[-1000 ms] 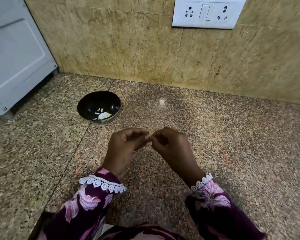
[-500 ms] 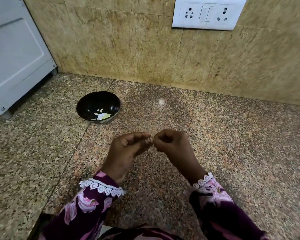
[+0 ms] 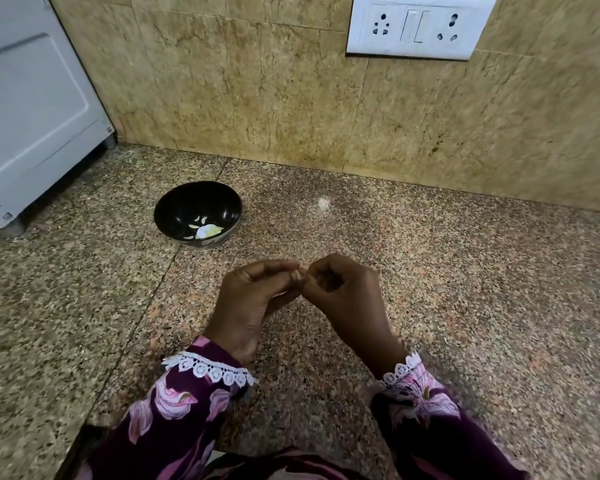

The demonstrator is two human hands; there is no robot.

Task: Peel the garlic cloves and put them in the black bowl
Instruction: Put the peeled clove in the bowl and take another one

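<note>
Garlic, one small clove (image 3: 298, 276), sits pinched between the fingertips of a person's left hand (image 3: 253, 299) and right hand (image 3: 347, 296), which meet above the counter (image 3: 465, 289), both closed on it; how much skin remains is too small to tell. The bowl (image 3: 197, 211) stands beyond the left hand, near the wall (image 3: 257, 98), with pale pieces already inside. Peeling well likely means steadying with the left while the right nicks and pulls skin away.

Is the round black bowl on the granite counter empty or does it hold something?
Not empty. The round black bowl sits upright, with a few pale pieces at its bottom; whether they are peeled cloves or skins, cannot tell.
</note>
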